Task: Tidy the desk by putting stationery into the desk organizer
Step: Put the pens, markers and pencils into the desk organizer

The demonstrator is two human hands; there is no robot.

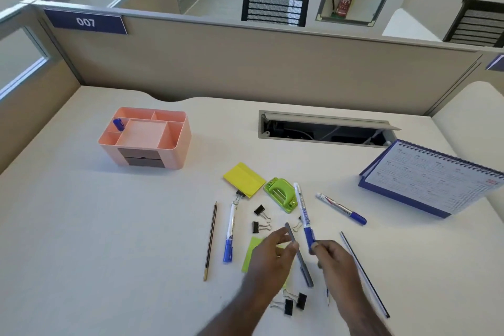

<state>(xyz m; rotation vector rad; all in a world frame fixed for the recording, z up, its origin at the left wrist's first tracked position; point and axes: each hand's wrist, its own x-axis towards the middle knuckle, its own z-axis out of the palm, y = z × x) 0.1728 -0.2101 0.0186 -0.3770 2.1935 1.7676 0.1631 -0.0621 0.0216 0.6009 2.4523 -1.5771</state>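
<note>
A beige partition (245, 63) labelled 007 backs the white counter (109, 226); beyond stand two black mesh chairs (275, 3); a red fire extinguisher (345, 0) sits recessed.

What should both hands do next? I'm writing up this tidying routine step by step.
Probably carry both pens to the pink organizer. The left hand pinches a grey pen, the right hand a blue-capped marker, both lifted off the desk; only one blue item sits in the organizer.
</note>
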